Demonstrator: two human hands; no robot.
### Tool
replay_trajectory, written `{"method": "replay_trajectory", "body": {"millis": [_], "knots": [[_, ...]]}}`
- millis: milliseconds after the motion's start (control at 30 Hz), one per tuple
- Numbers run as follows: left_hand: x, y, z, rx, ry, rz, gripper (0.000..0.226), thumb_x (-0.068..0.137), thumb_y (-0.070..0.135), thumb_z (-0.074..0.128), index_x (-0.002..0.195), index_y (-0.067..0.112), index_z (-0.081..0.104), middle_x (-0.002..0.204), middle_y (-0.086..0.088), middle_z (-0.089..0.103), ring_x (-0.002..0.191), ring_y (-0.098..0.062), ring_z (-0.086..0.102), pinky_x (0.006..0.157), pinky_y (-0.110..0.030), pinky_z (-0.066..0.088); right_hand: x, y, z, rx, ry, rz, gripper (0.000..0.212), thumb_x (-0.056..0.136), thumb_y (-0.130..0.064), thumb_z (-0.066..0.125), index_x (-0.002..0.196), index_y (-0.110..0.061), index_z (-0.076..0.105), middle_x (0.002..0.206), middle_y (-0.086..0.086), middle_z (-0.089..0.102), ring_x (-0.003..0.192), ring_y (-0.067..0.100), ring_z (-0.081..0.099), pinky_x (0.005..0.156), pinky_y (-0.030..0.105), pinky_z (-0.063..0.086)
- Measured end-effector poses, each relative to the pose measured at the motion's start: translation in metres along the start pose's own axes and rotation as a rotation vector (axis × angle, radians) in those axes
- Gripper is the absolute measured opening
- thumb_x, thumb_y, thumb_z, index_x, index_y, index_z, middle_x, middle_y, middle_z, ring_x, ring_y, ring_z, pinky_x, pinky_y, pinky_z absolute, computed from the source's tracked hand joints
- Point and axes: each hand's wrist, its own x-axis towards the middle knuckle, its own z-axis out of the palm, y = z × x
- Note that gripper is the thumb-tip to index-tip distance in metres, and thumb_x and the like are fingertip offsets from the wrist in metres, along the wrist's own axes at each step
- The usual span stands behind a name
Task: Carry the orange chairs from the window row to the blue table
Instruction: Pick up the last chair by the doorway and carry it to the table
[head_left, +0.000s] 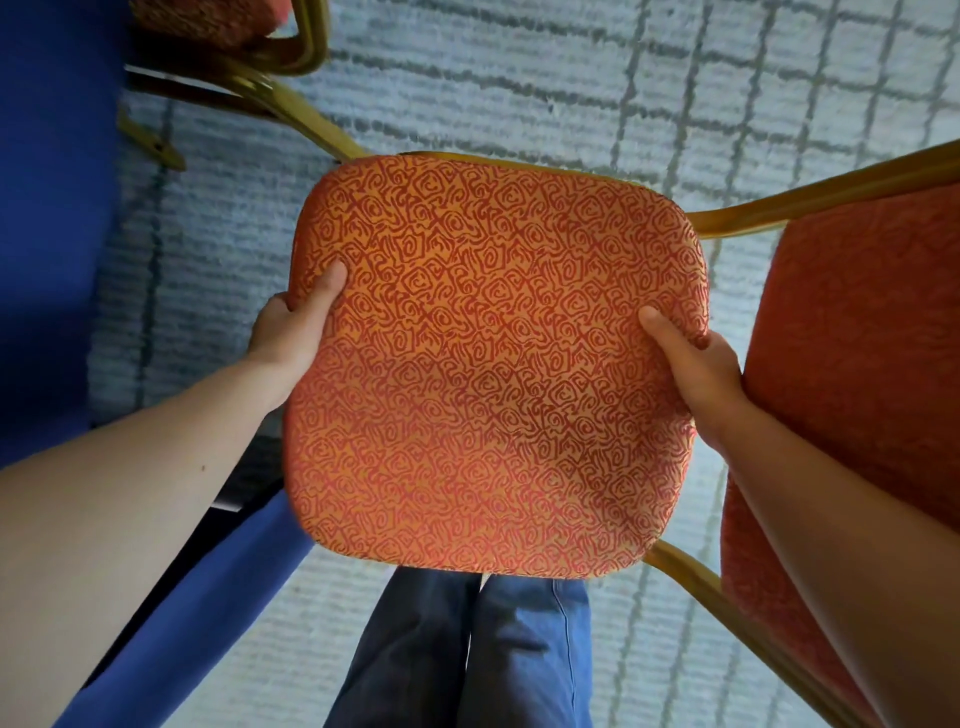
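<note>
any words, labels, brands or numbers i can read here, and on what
None to read. The orange chair shows only a swirl pattern, no letters; the blue tablecloth, the carpet and the jeans bear no label, brand or number.

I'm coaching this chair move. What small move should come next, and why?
Probably set the orange chair down on the carpet: the left hand and right hand grip its seat edges, the blue table lies just to its left, and another orange chair already stands beside that table.
</note>
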Motion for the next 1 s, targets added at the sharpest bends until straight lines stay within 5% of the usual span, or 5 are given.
{"method": "replay_trajectory", "body": {"millis": [267,433,567,733,1000], "knots": [[-0.017,-0.01,0.01,0.102,0.146,0.057,0.075,0.085,0.066,0.05,0.131,0.007,0.047,0.121,-0.009,0.057,0.11,-0.029,0.056,0.087,-0.035,0.043,-0.015,0.013,0.005,-0.147,0.068,-0.092,0.079,0.08,-0.047,0.076,0.142,-0.011,0.042,0.137,0.006,0.056,0.125,0.026,0.055,0.108,0.044,0.043],[-0.047,-0.021,0.012,0.164,0.167,0.111,0.064,0.086,0.046,0.061,0.133,0.008,0.041,0.13,-0.013,0.055,0.114,-0.033,0.056,0.095,-0.042,0.047,-0.048,0.014,-0.001,-0.284,0.031,-0.145,0.081,0.075,-0.037,0.08,0.142,-0.013,0.042,0.138,0.013,0.052,0.124,0.031,0.054,0.107,0.045,0.044],[-0.082,-0.021,0.005,0.181,0.094,0.052,0.077,0.08,0.051,0.059,0.142,0.01,0.036,0.139,-0.013,0.049,0.123,-0.032,0.051,0.104,-0.045,0.042,-0.083,0.007,-0.013,-0.285,-0.029,-0.203,0.068,0.072,-0.03,0.08,0.133,-0.012,0.055,0.126,0.012,0.062,0.115,0.027,0.061,0.102,0.042,0.048],[-0.159,0.002,0.003,0.131,0.002,0.087,0.062,0.09,0.042,0.059,0.139,0.008,0.044,0.133,-0.009,0.055,0.122,-0.027,0.052,0.102,-0.031,0.039,-0.126,0.005,-0.036,-0.318,-0.169,-0.265,0.105,0.05,-0.063,0.066,0.144,-0.019,0.047,0.136,0.009,0.057,0.121,0.024,0.059,0.105,0.046,0.047],[-0.279,0.034,-0.01,0.119,-0.035,0.223,0.053,0.092,0.044,0.054,0.135,0.014,0.05,0.128,-0.005,0.058,0.113,-0.024,0.056,0.103,-0.034,0.041,-0.23,-0.039,-0.091,-0.332,-0.292,-0.373,0.091,0.062,-0.049,0.072,0.143,-0.016,0.048,0.139,0.009,0.055,0.115,0.024,0.06,0.1,0.043,0.051]]}}
